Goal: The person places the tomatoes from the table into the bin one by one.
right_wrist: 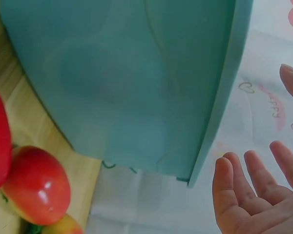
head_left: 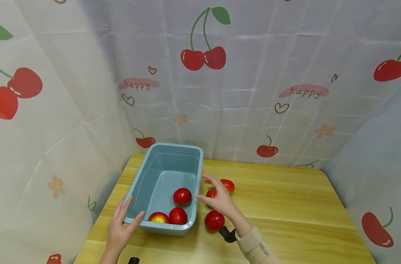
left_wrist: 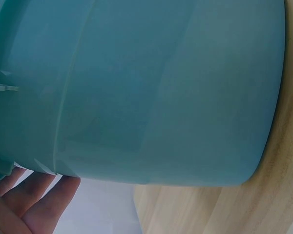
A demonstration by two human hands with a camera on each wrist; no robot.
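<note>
Left hand (head_left: 119,231), fingers spread, touches bin (head_left: 177,161), lower left of frame, seemingly steadying it; right hand (head_left: 223,201), wide and empty, near loose fruit (head_left: 214,221), lower centre.

Worktop (head_left: 296,205) with a yellow-brown wood-grain surface and rounded far corners. On its left part stands a deep, light-blue, rectangular plastic bin (head_left: 177,159). To the right of the bin, directly on the wood grain, lie 3 glossy, rounded red fruits: the nearest fruit (head_left: 214,221), the middle fruit (head_left: 211,194), partly hidden, and the farthest fruit (head_left: 228,186).
</note>
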